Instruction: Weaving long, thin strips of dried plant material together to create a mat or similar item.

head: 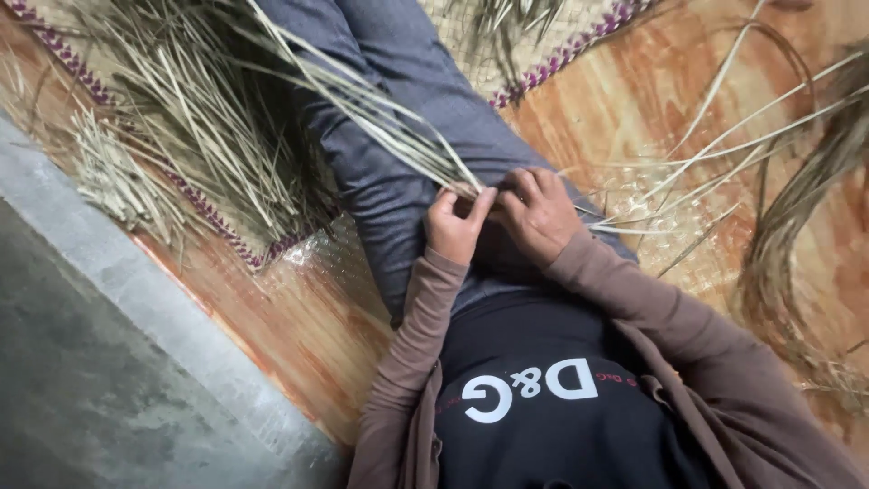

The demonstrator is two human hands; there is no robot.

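- Right, head view, looking down: both hands meet over the lap, on the grey trousers [398, 181].
- Left hand [455, 226] has its fingers curled shut, pinching the gathered ends of the straw strands [362, 100].
- Those strands fan up and left from the pinch, across the thigh, toward a loose pile [190, 136] on the woven mat [253, 249].
- Right hand [541, 217] sits just beside the left, touching it, fingers bent over the same gathered point; it grips the strands too, though the exact hold is hidden under the knuckles.
- More thin strands [724, 136] run out to the right from under that hand, over the orange floor [625, 100].
- A darker coil of fibre [787, 244] lies well apart at the right edge.
- Brown sleeves [412, 344] frame a black shirt below.
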